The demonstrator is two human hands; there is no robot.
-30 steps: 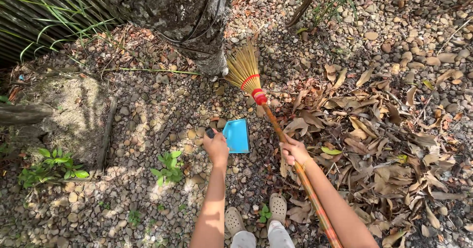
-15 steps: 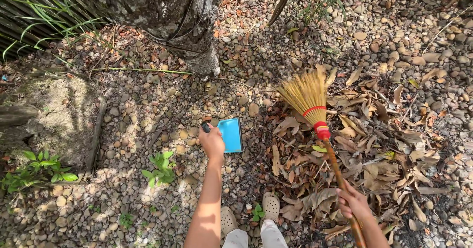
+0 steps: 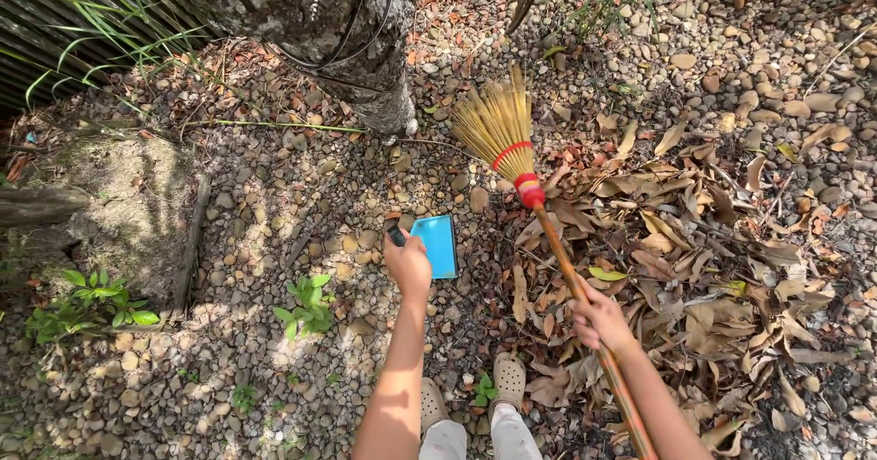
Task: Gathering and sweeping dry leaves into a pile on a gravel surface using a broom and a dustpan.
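My left hand [image 3: 408, 264] grips the dark handle of a blue dustpan [image 3: 437, 244] that rests on the gravel in front of my feet. My right hand [image 3: 596, 319] is closed around the orange stick of a straw broom [image 3: 498, 126]. The broom has yellow bristles and a red binding, and its head points away from me toward the tree trunk [image 3: 356, 31]. A heap of dry brown leaves [image 3: 676, 241] lies just right of the broom and dustpan.
Pebbles and gravel cover the ground. A thick tree trunk with dark cables around it stands ahead. A low mound with a wooden edge [image 3: 192, 250] and small green plants [image 3: 306, 300] lies to the left. My two light shoes [image 3: 507, 382] show at the bottom.
The broom head has swung left and away from me, off the leaf pile and back toward the trunk. The left hand and dustpan have stayed in place.
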